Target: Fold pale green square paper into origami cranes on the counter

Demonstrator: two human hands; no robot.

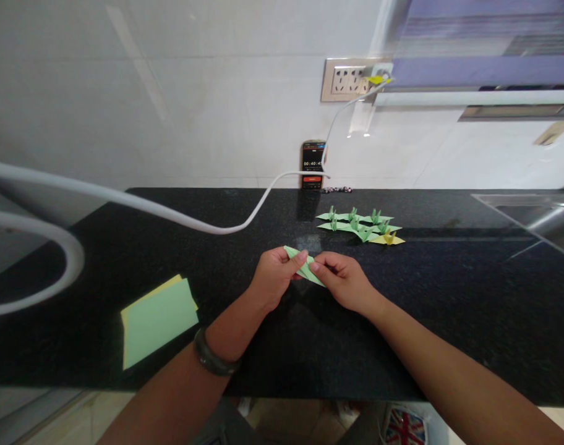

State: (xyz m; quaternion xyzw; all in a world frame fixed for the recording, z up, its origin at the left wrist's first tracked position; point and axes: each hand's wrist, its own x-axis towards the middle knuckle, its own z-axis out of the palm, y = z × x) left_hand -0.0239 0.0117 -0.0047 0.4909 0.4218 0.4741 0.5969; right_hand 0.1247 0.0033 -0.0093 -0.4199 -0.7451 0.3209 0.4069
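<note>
A small folded piece of light green paper (304,267) is held above the dark countertop, slanting down to the right. My left hand (275,275) pinches its upper left part, with the thumb on top. At its lower right part my right hand (342,281) grips it between thumb and curled fingers. Just beyond the hands, several green folded paper cranes (353,216) stand in rows, with a yellow paper crane (389,238) at the near right end. Left of my left arm lies a stack of green and yellow paper sheets (161,324).
The black countertop (245,358) meets a tiled wall. A phone showing a timer (312,165) leans on that wall near a beaded string (336,190). A white cable (217,229) loops across the left side towards a wall socket (349,80). A metal sink (542,216) is at right.
</note>
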